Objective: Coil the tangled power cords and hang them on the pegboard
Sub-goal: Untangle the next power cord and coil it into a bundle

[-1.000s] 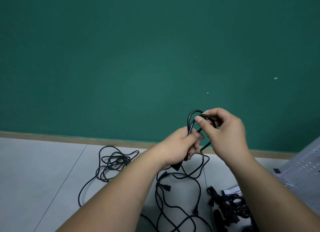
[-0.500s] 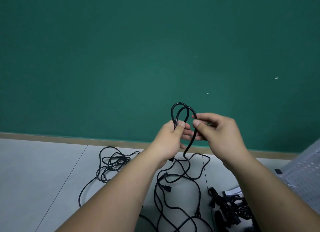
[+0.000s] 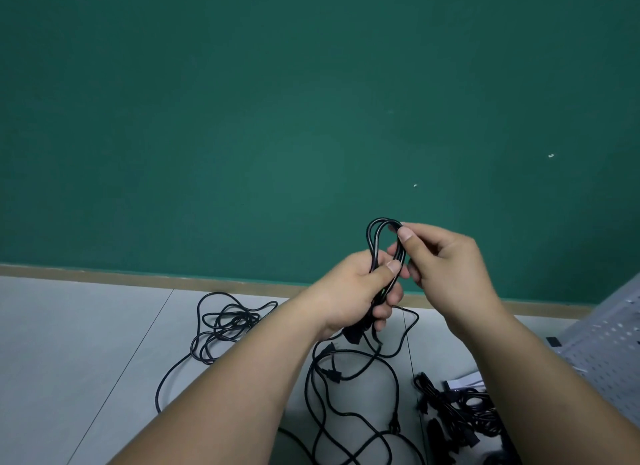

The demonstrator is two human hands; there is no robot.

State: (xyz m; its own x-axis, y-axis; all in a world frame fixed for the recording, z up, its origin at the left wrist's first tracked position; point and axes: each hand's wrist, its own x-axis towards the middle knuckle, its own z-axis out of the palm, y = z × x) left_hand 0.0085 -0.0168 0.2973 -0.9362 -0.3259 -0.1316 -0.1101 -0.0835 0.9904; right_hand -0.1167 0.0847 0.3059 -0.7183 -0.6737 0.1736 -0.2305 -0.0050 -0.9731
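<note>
Head view: your left hand [image 3: 356, 288] gripped the upright coil [image 3: 372, 242] at its middle; your right hand [image 3: 446, 267] pinched its top loop. Slack trailed down to the floor [image 3: 86, 343]; the pegboard [image 3: 609, 346] lay rightward, nearer that hand.

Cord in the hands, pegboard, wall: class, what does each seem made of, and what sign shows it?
Cord: black rubber or plastic jacket, slightly glossy; it bends in smooth loops and catches a highlight.
Pegboard: probably painted metal, possibly plastic, light grey; a flat sheet with regular rows of holes.
Wall: matt green paint over a hard surface; even colour, no shine.
</note>
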